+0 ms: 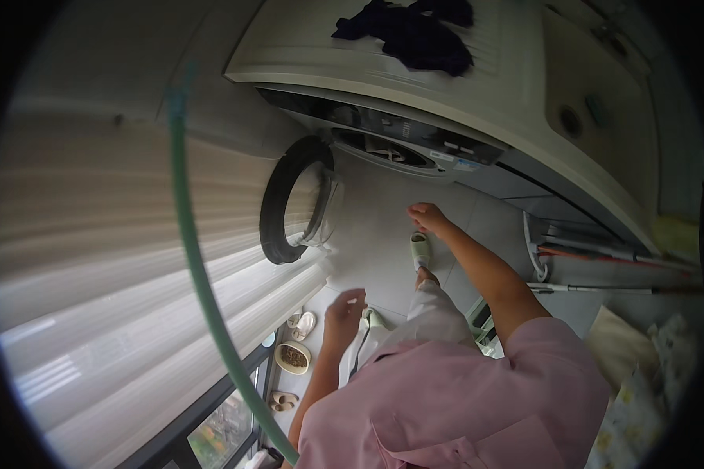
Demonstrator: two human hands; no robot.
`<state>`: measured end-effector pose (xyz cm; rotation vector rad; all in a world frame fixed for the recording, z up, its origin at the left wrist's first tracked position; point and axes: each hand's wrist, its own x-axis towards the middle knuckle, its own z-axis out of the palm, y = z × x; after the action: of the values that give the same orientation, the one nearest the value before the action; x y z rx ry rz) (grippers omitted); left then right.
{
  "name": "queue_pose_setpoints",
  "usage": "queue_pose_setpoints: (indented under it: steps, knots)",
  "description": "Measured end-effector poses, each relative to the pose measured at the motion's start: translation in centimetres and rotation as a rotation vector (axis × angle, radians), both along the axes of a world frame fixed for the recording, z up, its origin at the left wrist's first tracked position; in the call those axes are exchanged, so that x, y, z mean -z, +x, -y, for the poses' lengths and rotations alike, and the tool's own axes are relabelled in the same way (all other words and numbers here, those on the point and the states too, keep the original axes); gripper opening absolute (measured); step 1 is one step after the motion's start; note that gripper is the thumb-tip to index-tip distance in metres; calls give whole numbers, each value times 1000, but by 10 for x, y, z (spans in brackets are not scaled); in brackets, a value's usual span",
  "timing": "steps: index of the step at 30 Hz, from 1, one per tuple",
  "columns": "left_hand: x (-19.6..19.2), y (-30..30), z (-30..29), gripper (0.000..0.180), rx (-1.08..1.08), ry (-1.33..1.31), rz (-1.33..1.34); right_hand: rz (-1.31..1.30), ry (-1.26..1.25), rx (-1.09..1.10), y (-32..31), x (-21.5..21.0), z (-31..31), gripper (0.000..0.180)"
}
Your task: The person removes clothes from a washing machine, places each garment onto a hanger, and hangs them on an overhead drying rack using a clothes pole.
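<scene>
While the door stands open: the washer door (293, 199) hangs swung out, beyond and to the left of the left hand's fingers, and the drum opening (383, 148) lies ahead of the right hand's fingers, apart from both.
Right hand (429, 219): fingers curled together on nothing, held over the grey floor (375, 211) just above a pale green slipper (420, 248).
Left hand (344, 313): fingers bent inward; whether they pinch something small and pale, I cannot tell.
Door risk: the glass bulge and dark rim stick into the path of the left fingers, so a quick reach toward the drum could knock knuckles or forearm against them.
Hose risk: a green hose (192, 234) curves down well to the left of the left fingers, and a wide swing of that arm could snag it.
Worktop risk: a dark garment (414, 31) lies on the worktop (305, 47) far beyond the right fingertips, and that front edge overhangs the drum, so I judge a hand rising from the drum could strike it.
Right side: long poles (602, 254) lie near the right elbow, and a backward pull could catch them.
Floor clutter: a pet bowl (293, 357) sits below the left fingers, a trip point.
Open room: bare floor between the two hands and the machine front.
</scene>
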<state>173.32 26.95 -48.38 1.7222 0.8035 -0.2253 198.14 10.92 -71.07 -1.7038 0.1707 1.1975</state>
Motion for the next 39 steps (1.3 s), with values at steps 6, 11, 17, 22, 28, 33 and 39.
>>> queue_pose_setpoints:
  steps: [6,11,17,22,28,33,39]
  knots:
    - [62,19,14,23,-1,70,-276,569,-233,-321,123,155,-46,43]
    - [88,29,19,21,-90,-4,-388,568,-365,-428,174,215,-94,52]
    - [123,24,27,23,-146,-75,-515,962,-461,-627,217,277,-107,49]
    - [139,39,39,23,-34,-120,-386,837,-193,-580,248,288,-50,48]
    - [84,3,24,22,-48,31,-270,7,351,-344,93,94,-77,43]
    - [48,-15,8,27,-38,68,-91,-128,692,-68,7,-63,-13,46]
    - [4,-79,-19,81,142,118,206,-168,1240,28,-107,-233,5,64]
